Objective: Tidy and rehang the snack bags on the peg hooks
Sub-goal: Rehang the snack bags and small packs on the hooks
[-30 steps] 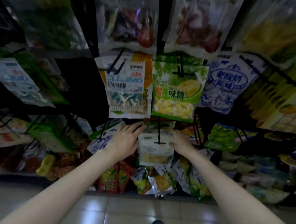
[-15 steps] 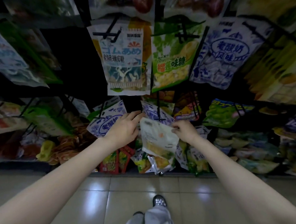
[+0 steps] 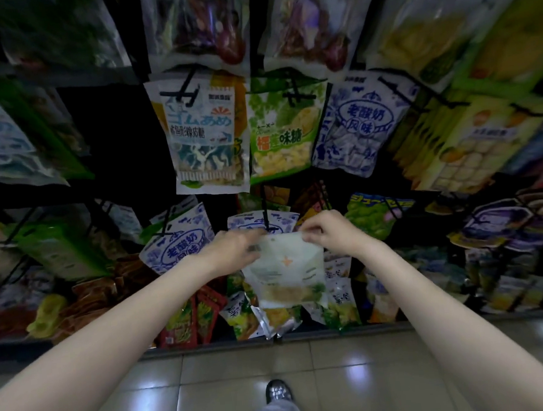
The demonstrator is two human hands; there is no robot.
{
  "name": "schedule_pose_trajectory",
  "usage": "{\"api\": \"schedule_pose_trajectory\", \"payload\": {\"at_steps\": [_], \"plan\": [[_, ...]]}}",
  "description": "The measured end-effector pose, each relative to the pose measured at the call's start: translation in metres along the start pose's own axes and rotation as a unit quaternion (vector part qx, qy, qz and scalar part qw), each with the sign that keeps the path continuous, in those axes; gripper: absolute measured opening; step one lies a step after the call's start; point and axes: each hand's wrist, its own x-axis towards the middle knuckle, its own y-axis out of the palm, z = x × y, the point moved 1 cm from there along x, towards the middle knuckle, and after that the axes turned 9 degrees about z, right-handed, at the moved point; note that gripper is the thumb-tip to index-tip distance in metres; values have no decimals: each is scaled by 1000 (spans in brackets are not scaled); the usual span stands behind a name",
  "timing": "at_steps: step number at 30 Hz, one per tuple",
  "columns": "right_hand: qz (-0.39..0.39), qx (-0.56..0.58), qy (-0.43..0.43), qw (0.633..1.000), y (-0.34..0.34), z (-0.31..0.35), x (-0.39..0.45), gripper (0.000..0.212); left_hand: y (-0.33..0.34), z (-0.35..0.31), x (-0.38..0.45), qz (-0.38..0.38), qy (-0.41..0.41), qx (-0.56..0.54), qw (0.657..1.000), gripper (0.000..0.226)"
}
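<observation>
Snack bags fill the dim rack on black peg hooks, and one of them, a pale white bag (image 3: 285, 268) with a small orange mark on its front and yellowish contents showing low down, is held up in front of the lower row. The left hand (image 3: 235, 253) grips its upper left corner with curled fingers, and the right hand (image 3: 326, 233) pinches its upper right corner, so the top edge is stretched between them. That top edge sits just below the tip of a black peg hook (image 3: 266, 218), which already carries a blue-and-white bag (image 3: 261, 221) right behind the hands. Whether the held bag's hole is on the peg cannot be told.

To the left of it hangs another blue-and-white bag (image 3: 178, 242), tilted. In the row above hang a white bag with teal lettering (image 3: 207, 136), a green durian candy bag (image 3: 283, 131) beside it, and a larger blue-and-white bag (image 3: 359, 123) to the right. A green grape bag (image 3: 376, 218) hangs just right of the right hand. Below the held bag, more small packets crowd the bottom of the rack, among them red packets (image 3: 191, 315). Grey floor tiles (image 3: 353, 375) lie underneath, where a dark shoe (image 3: 278, 392) and a grey trouser leg show.
</observation>
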Motion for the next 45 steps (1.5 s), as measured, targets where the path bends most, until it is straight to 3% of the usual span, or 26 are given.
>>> {"api": "schedule_pose_trajectory", "payload": {"at_steps": [3, 8, 14, 20, 25, 30, 40, 45], "plan": [[-21, 47, -14, 999, -12, 10, -1, 11, -22, -4, -4, -91, -28, -33, 995, 34], [-98, 172, -28, 980, -55, 30, -4, 20, -79, -12, -25, -113, -16, -139, 984, 24], [-174, 330, -41, 927, -100, 46, -12, 17, -155, -20, -55, -230, -9, -179, 956, 48], [-310, 217, -82, 922, -140, 67, -16, 11, -212, -31, -86, -284, 30, -256, 924, 23], [-429, 161, -129, 879, -184, 89, -32, 17, -241, -36, -99, -261, 105, -292, 914, 20], [-561, 79, -53, 822, -227, 80, -65, 21, -250, -29, -104, -296, 101, -260, 914, 23], [-527, 59, -57, 846, -213, 66, -94, 14, -250, -43, -106, -304, 75, -36, 949, 26], [-568, 73, 16, 820, -206, 50, -104, 20, -254, -50, -101, -337, 62, -61, 938, 24]]}}
